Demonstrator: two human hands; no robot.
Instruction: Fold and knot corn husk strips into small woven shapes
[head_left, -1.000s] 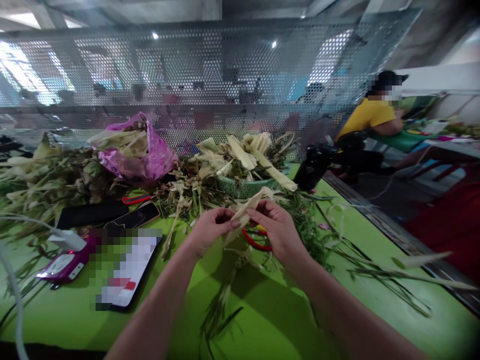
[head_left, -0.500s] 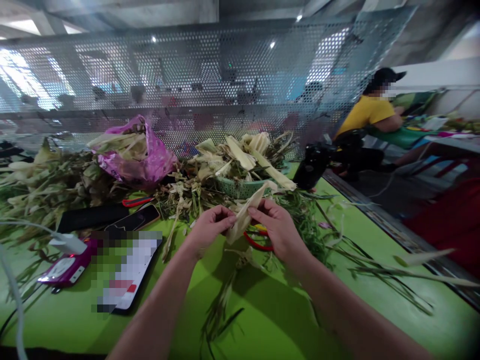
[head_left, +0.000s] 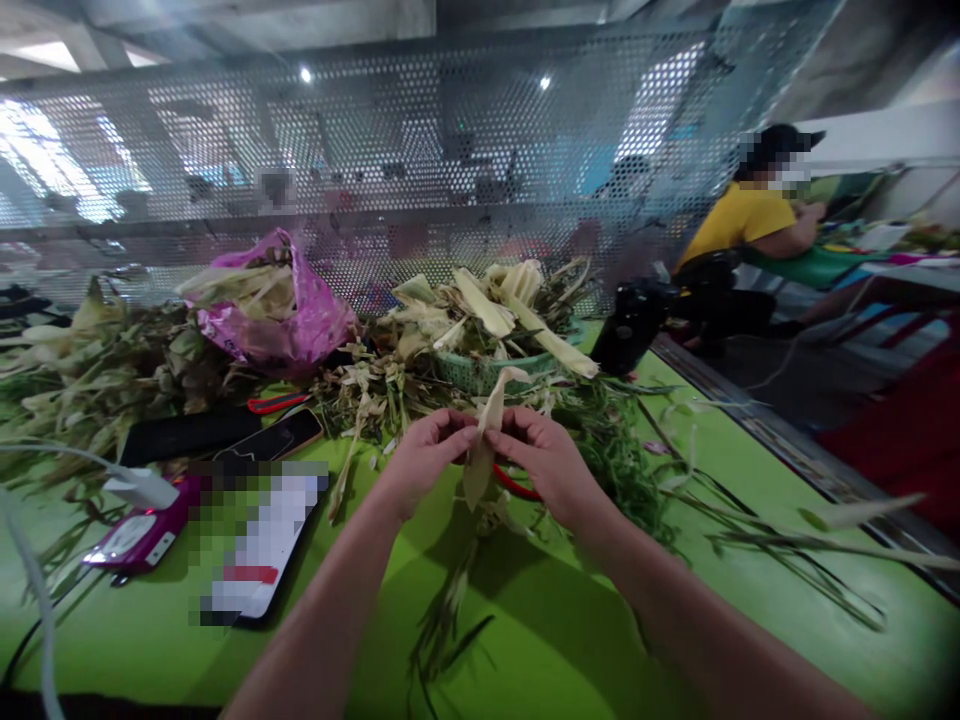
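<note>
A pale strip of dried corn husk [head_left: 491, 408] stands nearly upright between my hands, narrow at its lower tip and bent over at the top. My left hand [head_left: 426, 458] pinches it from the left with thumb and fingers. From the other side my right hand [head_left: 547, 455] grips the same strip, thumb against the fingers. The two thumbs almost meet on the husk. Just below my right fingers shows a red loop handle [head_left: 517, 486], partly hidden. Beneath the hands a tied-looking bunch of dry stalks [head_left: 450, 605] lies on the green table [head_left: 540, 640].
Behind my hands stands a green basket [head_left: 469, 372] heaped with husks. A pink plastic bag [head_left: 319, 315] holds more. To the left lie phones [head_left: 274, 440], a purple power strip [head_left: 139, 535] and cables. Long stems [head_left: 780, 535] lie right; a person in yellow [head_left: 739, 225] sits beyond.
The husk has turned from a slant to nearly upright and looks narrower, folded or seen edge-on. My hands have drawn closer together around it.
</note>
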